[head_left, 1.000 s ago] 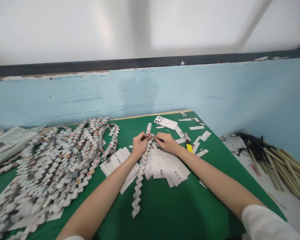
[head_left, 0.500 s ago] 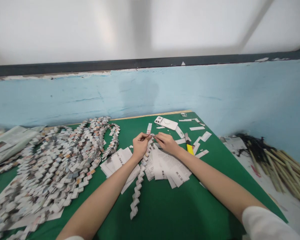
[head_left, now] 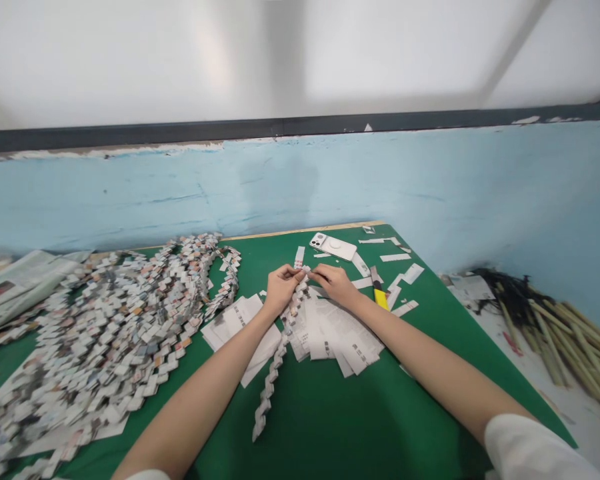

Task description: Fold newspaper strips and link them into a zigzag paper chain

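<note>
My left hand (head_left: 281, 288) and my right hand (head_left: 335, 283) meet over the far middle of the green table (head_left: 360, 413). Both pinch the top end of a folded newspaper chain (head_left: 273, 363). The chain hangs from my fingers and trails toward me in a zigzag on the green surface. Under my wrists lies a loose stack of cut newspaper strips (head_left: 330, 333).
A big heap of finished paper chains (head_left: 105, 333) covers the left half of the table. A white phone (head_left: 333, 246), a yellow utility knife (head_left: 377, 288) and scattered strips (head_left: 403, 275) lie at the far right. Folded newspapers (head_left: 15, 287) sit far left. Bamboo sticks (head_left: 560, 333) lie on the floor to the right.
The free tail of the chain has slid left and toward me. My hands stay pinched together at nearly the same spot.
</note>
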A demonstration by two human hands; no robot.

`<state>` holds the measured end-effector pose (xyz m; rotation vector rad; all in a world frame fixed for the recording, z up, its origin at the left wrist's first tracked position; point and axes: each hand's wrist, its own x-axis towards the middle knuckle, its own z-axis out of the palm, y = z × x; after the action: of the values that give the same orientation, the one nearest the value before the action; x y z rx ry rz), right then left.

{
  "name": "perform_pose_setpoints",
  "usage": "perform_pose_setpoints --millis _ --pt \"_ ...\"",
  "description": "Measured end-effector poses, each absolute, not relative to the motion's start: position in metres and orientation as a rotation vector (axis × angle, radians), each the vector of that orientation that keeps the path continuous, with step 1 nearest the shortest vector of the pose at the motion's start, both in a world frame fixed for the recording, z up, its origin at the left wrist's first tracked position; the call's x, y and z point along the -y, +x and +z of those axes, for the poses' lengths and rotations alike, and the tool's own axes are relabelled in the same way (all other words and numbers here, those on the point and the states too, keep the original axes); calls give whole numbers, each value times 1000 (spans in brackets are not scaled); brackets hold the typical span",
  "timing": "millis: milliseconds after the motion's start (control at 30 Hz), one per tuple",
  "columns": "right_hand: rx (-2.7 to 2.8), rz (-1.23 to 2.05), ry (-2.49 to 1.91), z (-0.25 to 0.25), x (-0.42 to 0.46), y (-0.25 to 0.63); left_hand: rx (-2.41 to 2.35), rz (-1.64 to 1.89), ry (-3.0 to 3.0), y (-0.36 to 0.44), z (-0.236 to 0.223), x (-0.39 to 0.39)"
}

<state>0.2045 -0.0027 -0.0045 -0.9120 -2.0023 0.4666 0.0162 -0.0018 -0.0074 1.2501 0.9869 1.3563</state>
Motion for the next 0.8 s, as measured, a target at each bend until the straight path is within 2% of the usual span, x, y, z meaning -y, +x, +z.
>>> perform_pose_setpoints --millis 233,800 --pt "1815 675 -849 1 3 200 -858 1153 1083 12 -14 -5" --pt "1819 751 -768 3 0 203 -801 1049 1014 10 -5 -5"
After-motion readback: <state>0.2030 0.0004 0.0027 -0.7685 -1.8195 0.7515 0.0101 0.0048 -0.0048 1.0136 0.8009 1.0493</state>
